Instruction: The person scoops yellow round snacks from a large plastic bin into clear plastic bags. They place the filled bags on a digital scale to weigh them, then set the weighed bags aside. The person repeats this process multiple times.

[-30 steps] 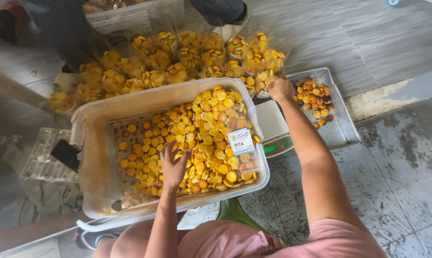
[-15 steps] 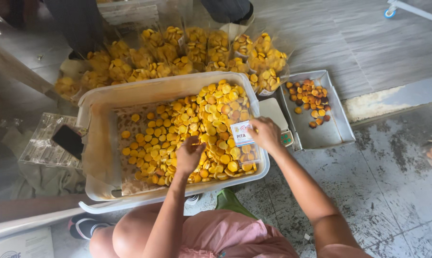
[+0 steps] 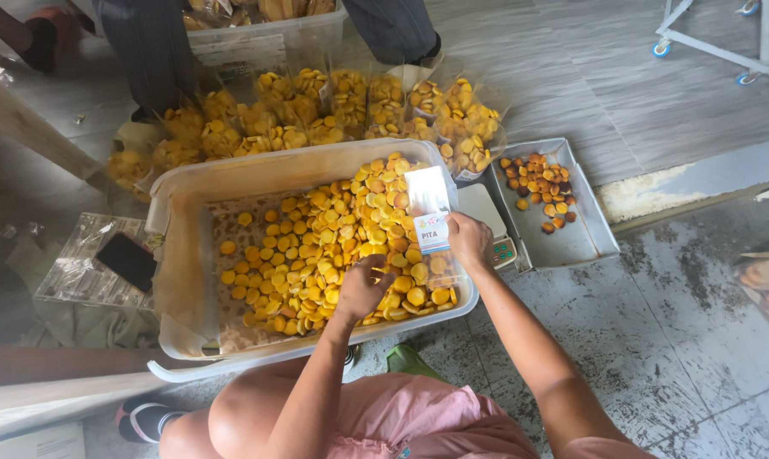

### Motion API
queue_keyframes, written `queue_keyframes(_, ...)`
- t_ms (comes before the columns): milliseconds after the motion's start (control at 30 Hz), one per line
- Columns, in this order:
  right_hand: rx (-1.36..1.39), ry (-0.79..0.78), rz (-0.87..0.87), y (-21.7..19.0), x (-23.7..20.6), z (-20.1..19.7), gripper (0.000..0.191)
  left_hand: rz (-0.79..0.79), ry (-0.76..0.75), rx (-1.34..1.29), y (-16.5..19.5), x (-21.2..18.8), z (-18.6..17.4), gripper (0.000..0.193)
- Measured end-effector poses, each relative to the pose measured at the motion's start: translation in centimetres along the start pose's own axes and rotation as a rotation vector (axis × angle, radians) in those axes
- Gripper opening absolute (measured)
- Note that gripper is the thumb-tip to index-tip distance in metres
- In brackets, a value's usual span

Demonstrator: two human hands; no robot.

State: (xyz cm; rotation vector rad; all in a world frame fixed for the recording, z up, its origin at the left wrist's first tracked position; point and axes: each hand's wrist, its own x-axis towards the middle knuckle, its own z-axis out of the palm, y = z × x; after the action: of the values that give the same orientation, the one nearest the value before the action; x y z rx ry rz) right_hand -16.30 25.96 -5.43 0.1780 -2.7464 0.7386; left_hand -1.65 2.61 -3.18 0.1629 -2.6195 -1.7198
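Note:
A large translucent plastic bin [image 3: 180, 221] holds a heap of small round yellow biscuits [image 3: 333, 238]. My left hand [image 3: 361, 287] reaches down into the heap with its fingers closed around some biscuits. My right hand [image 3: 468, 238] grips the lower end of an empty clear bag with a printed label [image 3: 429, 208], held upright over the bin's right side. Behind the bag, a small scale [image 3: 495, 238] stands partly hidden.
Several filled bags of biscuits [image 3: 316, 115] stand in rows behind the bin. To the right, a metal tray [image 3: 580, 242] holds some darker biscuits. A phone [image 3: 126, 260] lies on clear bags at left. Another person's legs [image 3: 151, 51] stand at the back.
My right hand came back from the bags and tray at the far right and now holds the labelled bag upright over the bin. My left hand stayed among the biscuits.

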Motion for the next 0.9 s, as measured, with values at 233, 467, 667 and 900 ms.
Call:
queue_keyframes(233, 0.537, 0.024, -0.082, -3.4, -2.6, -2.0, 0.013, -0.091, 0.073, -0.693, -1.2, 1.4, 0.1, 0.056)
queue_keyframes(467, 0.915, -0.348, -0.193, -9.1, -7.7, -0.7, 0.014, 0.076, 0.292, -0.840, -3.1, 1.9, -0.3, 0.013)
queue_keyframes(667, 0.889, -0.203, -0.057, -13.4, -5.8, -2.0, 0.010, -0.053, 0.287, -0.872, -1.5, 1.4, -0.6, 0.013)
queue_keyframes(900, 0.666, -0.045, -0.348, -14.7, -6.5, -4.3, 0.019, 0.012, 0.278, -0.767, -0.2, 0.6, -1.5, 0.014)
